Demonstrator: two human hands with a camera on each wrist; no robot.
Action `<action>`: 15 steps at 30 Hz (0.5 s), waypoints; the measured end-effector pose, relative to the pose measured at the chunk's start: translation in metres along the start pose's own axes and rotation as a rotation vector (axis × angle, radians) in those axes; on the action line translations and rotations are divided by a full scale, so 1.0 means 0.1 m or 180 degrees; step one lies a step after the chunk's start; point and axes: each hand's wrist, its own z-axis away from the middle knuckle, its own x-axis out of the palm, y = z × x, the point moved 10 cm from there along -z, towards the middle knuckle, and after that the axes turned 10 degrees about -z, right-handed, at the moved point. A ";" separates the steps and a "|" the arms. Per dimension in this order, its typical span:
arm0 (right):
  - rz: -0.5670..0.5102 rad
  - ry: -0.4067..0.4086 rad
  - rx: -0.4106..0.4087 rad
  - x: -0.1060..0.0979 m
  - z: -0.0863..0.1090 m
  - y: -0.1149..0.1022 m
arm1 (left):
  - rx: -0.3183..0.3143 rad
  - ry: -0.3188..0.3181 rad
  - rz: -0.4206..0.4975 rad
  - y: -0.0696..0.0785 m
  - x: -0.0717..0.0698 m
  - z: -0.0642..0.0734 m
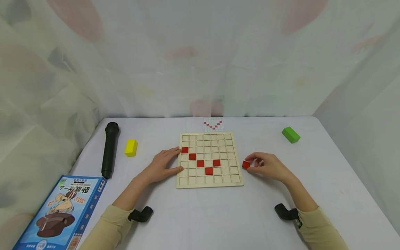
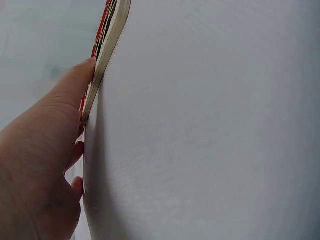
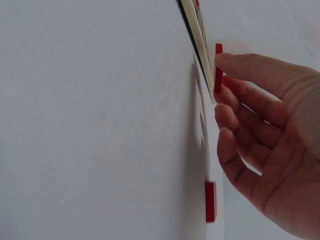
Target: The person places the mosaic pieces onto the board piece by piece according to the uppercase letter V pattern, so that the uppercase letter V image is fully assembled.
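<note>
In the head view a pale wooden grid board (image 1: 191,178) lies mid-table, with several red tiles (image 1: 200,163) in its cells. They step down to the right, then one cell back up. My left hand (image 1: 160,166) rests at the board's left edge, fingers extended and thumb on the rim. Just off the right edge, my right hand (image 1: 265,166) pinches a red tile (image 1: 246,164) between thumb and fingers. The right wrist view shows this held tile (image 3: 219,70) beside the board's edge. Below that hand, another red tile (image 3: 210,201) lies on the table, hidden in the head view.
Behind the board lies a small card (image 1: 213,124) printed with a red V of squares. A yellow block (image 1: 131,148), a black microphone (image 1: 110,149) and a blue box (image 1: 59,215) are at the left. A green block (image 1: 291,134) lies at the back right.
</note>
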 end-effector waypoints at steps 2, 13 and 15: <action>-0.0028 -0.0006 0.0014 0.03 -0.06 -0.02 | 0.0006 0.0008 0.0006 0.00 0.00 0.00; -0.0146 -0.0009 -0.0074 0.20 -0.38 -0.18 | -0.0022 -0.0010 0.0017 0.00 0.00 0.00; -0.0170 -0.0042 -0.0037 0.25 -0.43 -0.20 | -0.0015 -0.0004 0.0005 0.00 0.00 0.00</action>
